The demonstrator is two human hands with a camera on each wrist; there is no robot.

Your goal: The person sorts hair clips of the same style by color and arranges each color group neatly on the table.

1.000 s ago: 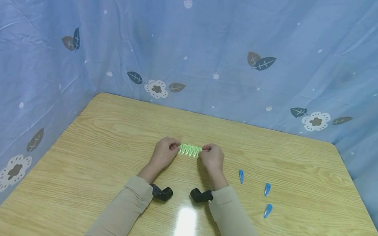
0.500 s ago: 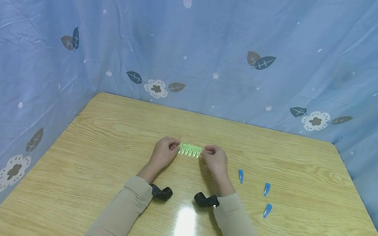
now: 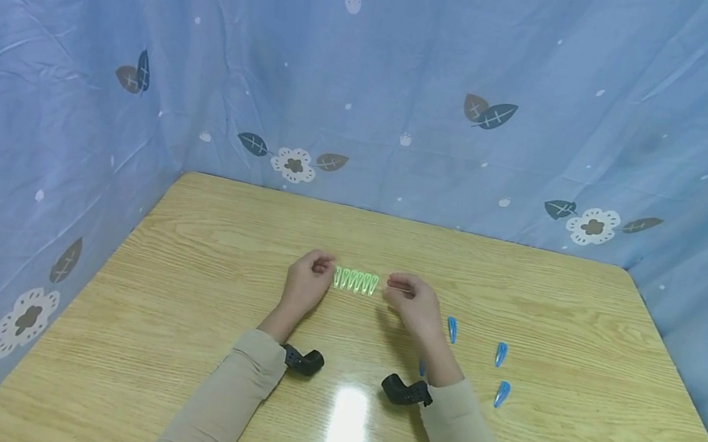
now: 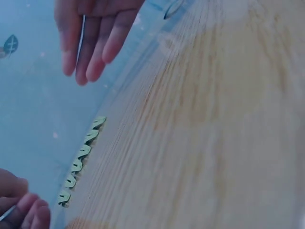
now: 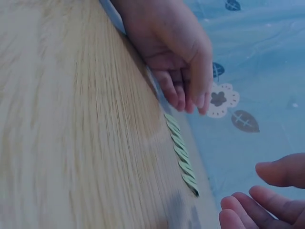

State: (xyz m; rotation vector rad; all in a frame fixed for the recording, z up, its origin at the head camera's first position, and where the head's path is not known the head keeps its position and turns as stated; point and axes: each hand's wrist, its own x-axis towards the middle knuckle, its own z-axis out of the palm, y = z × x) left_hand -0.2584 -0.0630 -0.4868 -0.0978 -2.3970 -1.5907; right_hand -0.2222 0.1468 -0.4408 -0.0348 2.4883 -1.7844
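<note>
While the left hand [image 3: 307, 278] and right hand [image 3: 414, 303] curve loosely, empty, green clips [image 3: 351, 279] lie between.

A leaf-patterned blue curtain [image 3: 386, 37], probably cloth, backs the wooden table [image 3: 145, 358].

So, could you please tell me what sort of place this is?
Probably an indoor recording or work corner: a wood-grain table, blue patterned cloth hung behind and beside it, and black wrist-worn devices. The wider room is not visible.
</note>
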